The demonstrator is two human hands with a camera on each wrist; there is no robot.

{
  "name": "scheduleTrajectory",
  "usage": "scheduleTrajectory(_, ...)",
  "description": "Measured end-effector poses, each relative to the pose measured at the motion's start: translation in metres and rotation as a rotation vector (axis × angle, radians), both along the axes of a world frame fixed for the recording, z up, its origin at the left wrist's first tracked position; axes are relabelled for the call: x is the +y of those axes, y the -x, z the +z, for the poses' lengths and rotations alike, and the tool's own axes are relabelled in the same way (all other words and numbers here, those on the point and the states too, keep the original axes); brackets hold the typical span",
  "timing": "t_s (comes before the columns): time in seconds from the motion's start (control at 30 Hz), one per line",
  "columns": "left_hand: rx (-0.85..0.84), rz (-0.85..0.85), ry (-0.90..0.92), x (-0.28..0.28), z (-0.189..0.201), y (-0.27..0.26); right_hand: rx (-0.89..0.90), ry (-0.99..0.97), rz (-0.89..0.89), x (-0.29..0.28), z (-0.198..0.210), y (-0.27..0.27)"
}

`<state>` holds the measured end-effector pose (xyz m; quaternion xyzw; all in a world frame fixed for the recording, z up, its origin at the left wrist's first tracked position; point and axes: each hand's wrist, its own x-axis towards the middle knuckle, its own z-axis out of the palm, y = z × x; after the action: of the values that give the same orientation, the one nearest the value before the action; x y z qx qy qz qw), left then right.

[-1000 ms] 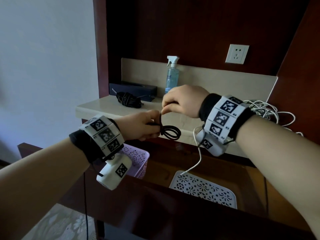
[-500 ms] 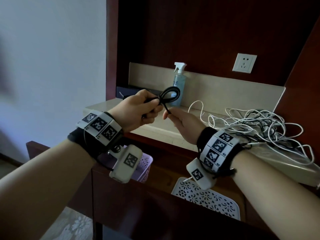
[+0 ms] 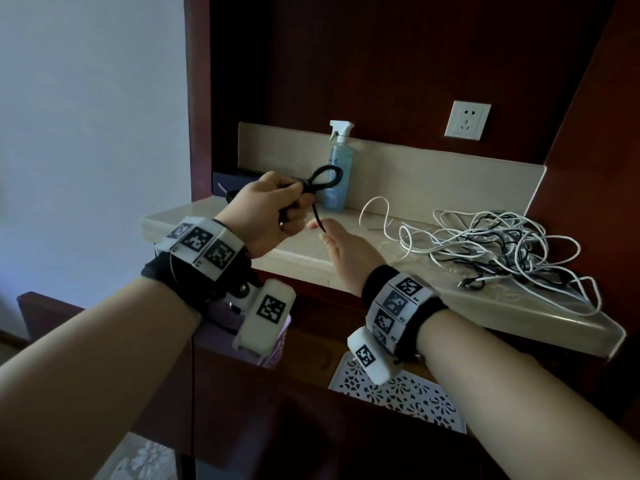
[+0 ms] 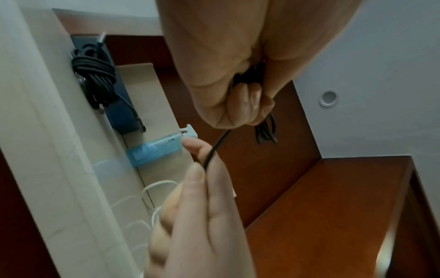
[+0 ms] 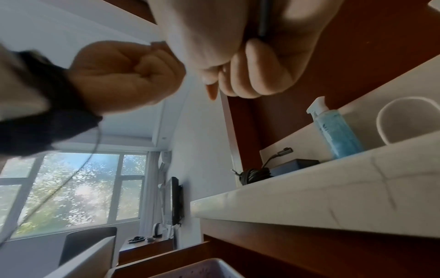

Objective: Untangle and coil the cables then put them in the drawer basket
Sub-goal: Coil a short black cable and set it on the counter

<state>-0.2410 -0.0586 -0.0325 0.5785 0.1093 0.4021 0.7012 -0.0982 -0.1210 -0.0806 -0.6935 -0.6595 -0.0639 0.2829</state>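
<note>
My left hand is raised over the counter's front edge and grips a small black cable coil, whose loop sticks out past the thumb. The coil's loose end hangs down, and my right hand pinches it just below the left hand. In the left wrist view the black strand runs from my left fist down between the right hand's fingers. A tangle of white and black cables lies on the counter to the right. A second, bundled black cable sits at the counter's back left.
A blue spray bottle stands against the backsplash behind my hands, beside a dark box. Below the counter the open drawer holds a purple basket on the left and a white perforated basket on the right. A wall socket is above.
Both hands rose with the black coil. My right hand moved from above the left hand to below it, drawing the cable's loose end downward. The view swung right, showing the tangle.
</note>
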Motion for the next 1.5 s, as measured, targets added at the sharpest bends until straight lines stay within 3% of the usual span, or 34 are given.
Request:
scheduleTrajectory(0.13,0.158,0.138,-0.085,0.009,0.0,-0.007,-0.105,0.149,-0.02,-0.011,0.0,0.013)
scheduleTrajectory(0.27,0.394,0.288,-0.381,0.013,-0.01,-0.01,-0.509,0.154,-0.088,-0.028,0.018,0.02)
scheduleTrajectory(0.4,0.535,0.258,-0.654,0.013,-0.011,-0.006,-0.767,0.077,-0.102,-0.047,0.055,0.03)
scheduleTrajectory(0.5,0.578,0.191,-0.792,0.008,-0.011,-0.003,-0.801,0.073,-0.046,-0.052,0.076,0.036)
scheduleTrajectory(0.63,0.547,0.036,-0.807,0.001,-0.014,0.004,-0.609,0.062,0.026,-0.05,0.105,0.026)
scheduleTrajectory(0.83,0.24,-0.226,-0.536,-0.013,-0.013,0.022,0.025,0.112,0.198,-0.049,0.104,0.004)
scheduleTrajectory(0.93,0.119,-0.27,-0.427,-0.017,-0.009,0.026,0.165,0.046,0.238,-0.047,0.095,-0.001)
scheduleTrajectory(1.13,-0.029,-0.202,-0.307,-0.022,-0.001,0.025,0.371,-0.011,0.319,-0.038,0.063,0.0)
scheduleTrajectory(1.23,-0.029,-0.136,-0.179,-0.02,0.002,0.019,0.242,-0.063,0.258,-0.026,0.039,0.002)
scheduleTrajectory(1.33,0.017,-0.094,-0.103,-0.014,-0.001,0.015,0.162,0.006,0.145,-0.019,0.027,0.005)
scheduleTrajectory(1.5,0.135,0.163,-0.108,0.005,-0.009,0.011,0.531,0.235,0.224,-0.027,0.023,0.014)
